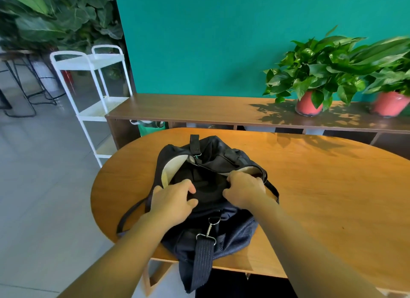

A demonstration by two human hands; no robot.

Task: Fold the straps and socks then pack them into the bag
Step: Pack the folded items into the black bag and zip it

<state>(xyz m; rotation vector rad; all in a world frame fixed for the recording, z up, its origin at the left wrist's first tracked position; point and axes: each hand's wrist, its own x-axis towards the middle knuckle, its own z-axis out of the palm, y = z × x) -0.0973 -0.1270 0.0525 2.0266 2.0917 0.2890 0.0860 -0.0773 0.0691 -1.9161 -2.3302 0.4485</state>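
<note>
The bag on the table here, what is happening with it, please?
A person is working at the dark bag, which lies on the wooden table with its mouth open. The left hand and the right hand each grip the fabric at the opening, one on either side. A wide strap with a metal clip hangs over the near table edge.

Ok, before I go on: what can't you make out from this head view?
Head view only:
1. Inside of the bag: dark and partly covered by the left hand and right hand, so there is no telling whether socks or straps are in.
2. Fingertips of both hands: curled into the bag's fabric.
3. Far-right potted plant: blurred, cut by the frame edge.
4. Thin strap: its end runs under the left forearm.
</note>
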